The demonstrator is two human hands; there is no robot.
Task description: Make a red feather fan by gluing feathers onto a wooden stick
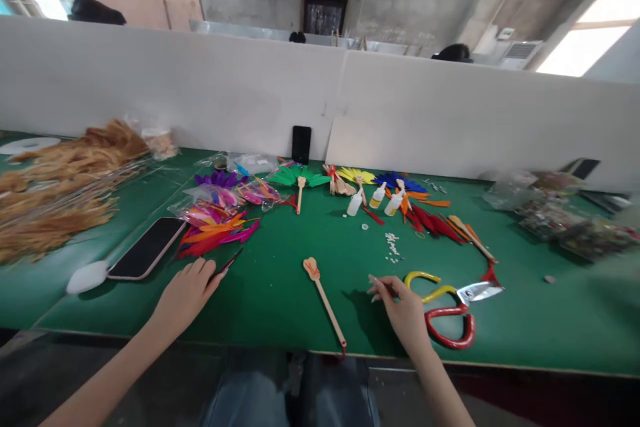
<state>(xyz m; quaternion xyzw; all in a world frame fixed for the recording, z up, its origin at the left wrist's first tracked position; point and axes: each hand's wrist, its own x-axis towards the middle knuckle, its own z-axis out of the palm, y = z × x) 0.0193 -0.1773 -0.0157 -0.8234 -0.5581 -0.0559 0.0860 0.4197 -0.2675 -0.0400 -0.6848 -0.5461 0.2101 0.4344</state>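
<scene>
My left hand (187, 290) rests at the table's left front, closed around slim dark tweezers (232, 260) that point right toward the middle. My right hand (400, 307) hovers at the right of centre with thumb and fingertips pinched together; whatever is between them is too small to make out. Between the hands lies a wooden stick (327, 303) with a flat rounded head bearing reddish marks and a red cord at its lower end. Just right of my right hand are scissors (453, 307) with one yellow and one red handle, blades pointing right.
Beyond my left hand are bright feathers (215, 227) and a phone (147, 248). Feather fans, including a green one (301, 180), line the back. Glue bottles (355, 203) stand near small white pieces (393, 245). Brown feathers (65, 173) cover the far left; bagged items (555, 207) sit right.
</scene>
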